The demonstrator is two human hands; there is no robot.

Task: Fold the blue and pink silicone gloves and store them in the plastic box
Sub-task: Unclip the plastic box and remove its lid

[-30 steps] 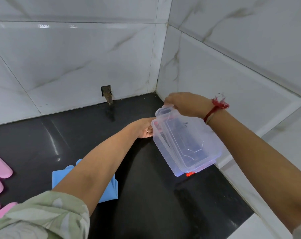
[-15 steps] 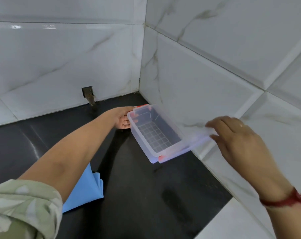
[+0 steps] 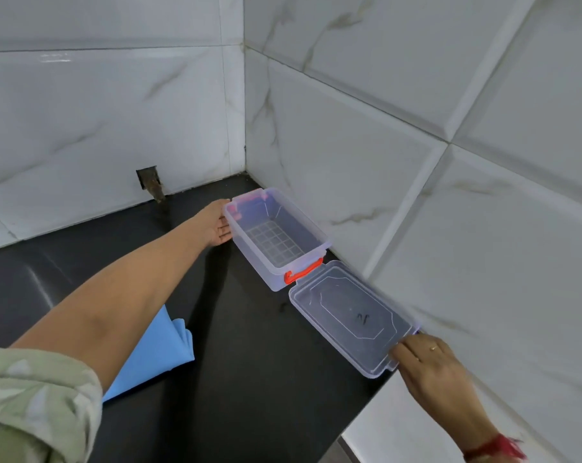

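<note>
The clear plastic box [image 3: 249, 248] with orange latches stands empty on the black counter by the right wall. My left hand [image 3: 216, 223] rests against its far left end, fingers straight. The box's clear lid [image 3: 349, 317] lies flat on the counter just in front of the box. My right hand [image 3: 429, 362] pinches the lid's near corner. A blue silicone glove [image 3: 156, 352] lies on the counter under my left forearm, partly hidden. No pink glove is in view.
White marble-look tiled walls meet in a corner behind the box. A small dark hole [image 3: 149, 182] sits low in the back wall. The black counter [image 3: 249, 379] ends at a white ledge [image 3: 383, 426] at the lower right.
The lid has come off the box and been laid on the counter in front of it. The box has been set down by the wall. The view has shifted right, losing the pink glove.
</note>
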